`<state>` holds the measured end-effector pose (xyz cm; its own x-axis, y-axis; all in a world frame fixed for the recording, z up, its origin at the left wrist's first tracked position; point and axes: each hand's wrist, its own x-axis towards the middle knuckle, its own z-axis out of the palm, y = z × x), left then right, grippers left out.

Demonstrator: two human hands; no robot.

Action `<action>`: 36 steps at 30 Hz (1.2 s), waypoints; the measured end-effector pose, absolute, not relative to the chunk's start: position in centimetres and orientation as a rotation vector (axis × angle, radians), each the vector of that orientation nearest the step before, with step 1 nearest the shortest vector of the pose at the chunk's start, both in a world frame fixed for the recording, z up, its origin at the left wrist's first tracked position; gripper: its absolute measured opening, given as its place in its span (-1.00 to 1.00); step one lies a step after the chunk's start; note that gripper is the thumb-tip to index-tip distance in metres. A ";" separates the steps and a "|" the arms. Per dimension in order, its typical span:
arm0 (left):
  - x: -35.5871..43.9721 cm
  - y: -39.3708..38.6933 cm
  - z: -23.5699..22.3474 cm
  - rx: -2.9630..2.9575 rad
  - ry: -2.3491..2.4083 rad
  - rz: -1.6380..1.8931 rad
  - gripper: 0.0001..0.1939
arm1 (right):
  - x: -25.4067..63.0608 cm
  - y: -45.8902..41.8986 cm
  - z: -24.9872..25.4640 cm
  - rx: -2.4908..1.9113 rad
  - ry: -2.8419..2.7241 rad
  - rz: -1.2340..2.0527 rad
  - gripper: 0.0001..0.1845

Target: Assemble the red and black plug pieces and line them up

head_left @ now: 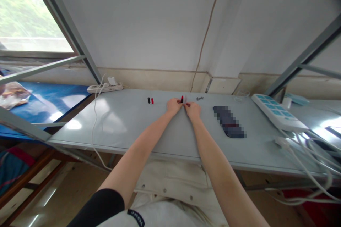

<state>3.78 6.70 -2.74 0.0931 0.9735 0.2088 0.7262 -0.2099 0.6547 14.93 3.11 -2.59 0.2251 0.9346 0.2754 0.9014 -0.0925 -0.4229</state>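
Note:
My left hand [174,106] is closed, its fingertips around a small black cylinder with a red top [182,98] that stands upright just above the table. Close beside it, my right hand [193,110] is closed too, with the fingertips pinched together near the cylinder. What it holds, if anything, is too small to make out. To the left lie a small black cylinder [149,100] and a small red cylinder [152,100], side by side. Several tiny metal pieces [199,98] rest just beyond my right hand.
The grey table [125,120] runs along the wall. A blurred dark flat object [229,122] lies right of my hands. A white power strip [105,87] sits at the back left, its cable crossing the tabletop. A larger multi-socket block [278,112] and tangled cables occupy the right.

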 end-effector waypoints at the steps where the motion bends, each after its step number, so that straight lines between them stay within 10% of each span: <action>1: 3.8 6.7 -2.7 1.989 1.672 0.871 -0.73 | 14.9 3.1 -2.6 -2.000 -1.686 0.084 -0.71; 36: -6.4 1.3 -0.5 1.817 2.205 0.835 -0.46 | 11.3 -0.4 -0.7 -1.783 -1.894 0.118 -0.79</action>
